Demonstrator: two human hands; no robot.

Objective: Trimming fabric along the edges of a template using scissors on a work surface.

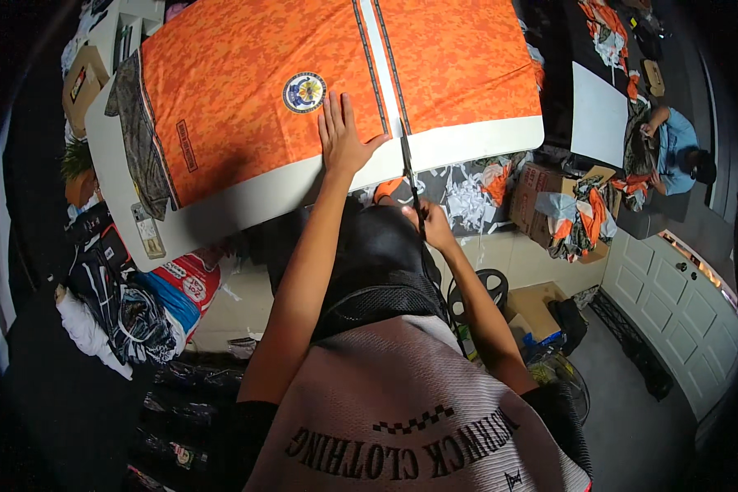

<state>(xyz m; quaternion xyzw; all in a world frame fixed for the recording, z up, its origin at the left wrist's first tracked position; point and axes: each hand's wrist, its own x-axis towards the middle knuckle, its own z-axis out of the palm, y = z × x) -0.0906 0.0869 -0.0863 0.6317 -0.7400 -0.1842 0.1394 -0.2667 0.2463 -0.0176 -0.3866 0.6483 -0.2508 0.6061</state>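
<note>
Nearest is my shirt (402,394). Orange cloth (238,98) lies just short of the surface's (484,138) near edge; my left hand (344,150) rests flat on it, slightly spread, gripping nothing. My right hand (436,226), off that edge, curls round scissors (411,168) pointed at the white band (383,61). Likely I'm cutting along it; the next snip needs flat cloth.

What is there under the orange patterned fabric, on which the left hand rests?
The white tabletop shows beyond the near edge of the orange patterned fabric. Beneath the left hand, it covers everything; whether another layer lies there cannot be seen.
</note>
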